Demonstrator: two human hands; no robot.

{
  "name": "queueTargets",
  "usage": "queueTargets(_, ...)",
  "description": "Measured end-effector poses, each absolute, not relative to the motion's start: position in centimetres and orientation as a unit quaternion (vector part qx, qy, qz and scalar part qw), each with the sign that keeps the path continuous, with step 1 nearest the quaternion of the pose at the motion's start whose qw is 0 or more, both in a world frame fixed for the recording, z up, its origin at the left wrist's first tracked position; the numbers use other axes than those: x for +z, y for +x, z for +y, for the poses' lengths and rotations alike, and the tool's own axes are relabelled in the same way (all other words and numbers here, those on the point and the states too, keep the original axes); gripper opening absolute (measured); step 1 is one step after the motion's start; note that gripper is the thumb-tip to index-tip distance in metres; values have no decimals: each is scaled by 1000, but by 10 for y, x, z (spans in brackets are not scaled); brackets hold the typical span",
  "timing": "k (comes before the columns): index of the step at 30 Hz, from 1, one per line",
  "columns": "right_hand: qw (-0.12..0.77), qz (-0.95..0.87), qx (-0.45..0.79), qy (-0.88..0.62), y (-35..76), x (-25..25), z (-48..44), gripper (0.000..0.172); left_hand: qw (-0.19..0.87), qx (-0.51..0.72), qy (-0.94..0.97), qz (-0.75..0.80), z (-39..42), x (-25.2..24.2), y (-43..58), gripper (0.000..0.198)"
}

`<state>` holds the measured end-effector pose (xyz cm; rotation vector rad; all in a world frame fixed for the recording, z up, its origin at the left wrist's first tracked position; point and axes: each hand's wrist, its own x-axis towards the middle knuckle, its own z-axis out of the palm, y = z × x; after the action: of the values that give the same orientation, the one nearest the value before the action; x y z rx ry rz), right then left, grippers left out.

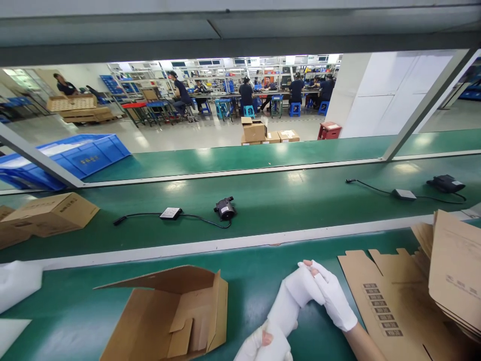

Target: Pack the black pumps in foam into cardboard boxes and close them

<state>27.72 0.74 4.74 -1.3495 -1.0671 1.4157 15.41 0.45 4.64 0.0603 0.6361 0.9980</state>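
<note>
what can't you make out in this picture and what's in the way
All in the head view:
Left hand: cut off by the bottom edge, wrist unseen.
White foam: partly covered by the left hand and the right hand.
Open cardboard box: near end cut off by the bottom edge.
Middle cable label: print too small to read.

Foam piece (280,308) between left hand (250,346) and right hand (334,296). Left of hands, on bench (75,301): open carton (220,321), loose foam (18,286) farther left. Right: flattened cartons (406,301). Ahead, beyond rail (180,253): corded device (225,208) ahead-left, second device (446,183) ahead-right, box (56,215) far left, crate (101,158) behind box.
</note>
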Motion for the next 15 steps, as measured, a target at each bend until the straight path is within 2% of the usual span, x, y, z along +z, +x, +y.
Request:
queueTargets(9,449,-425,575,-537,274,55,7,75,818,499,18,286,-6,67,154,51)
queueTargets(15,447,-444,568,-530,274,51,5,75,833,479,36,273,-14,82,134,27)
